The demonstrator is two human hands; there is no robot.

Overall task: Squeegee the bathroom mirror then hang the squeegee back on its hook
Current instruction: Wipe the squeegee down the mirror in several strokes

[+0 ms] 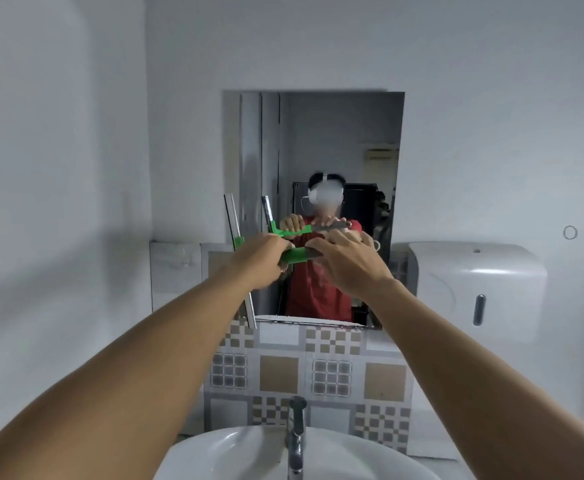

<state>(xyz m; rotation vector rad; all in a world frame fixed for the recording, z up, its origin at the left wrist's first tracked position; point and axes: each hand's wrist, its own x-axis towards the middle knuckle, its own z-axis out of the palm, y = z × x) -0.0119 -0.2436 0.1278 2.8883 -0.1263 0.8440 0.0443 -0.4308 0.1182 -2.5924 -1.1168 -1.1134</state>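
The wall mirror [335,140] hangs above the sink and reflects a person in a red shirt. A green-handled squeegee [295,255] is held out in front of it, its long metal blade [238,237] standing nearly upright along the mirror's left edge. My left hand [261,263] is closed around the green handle near the blade. My right hand [347,263] grips the handle's grey far end. Whether the blade touches the glass I cannot tell. A small ring hook [570,232] sits on the wall at the far right.
A white basin [235,448] with a chrome tap [296,434] lies directly below. Patterned tiles [384,372] cover the wall under the mirror. A white paper dispenser [474,285] is mounted to the right, and a small shelf [176,261] to the left.
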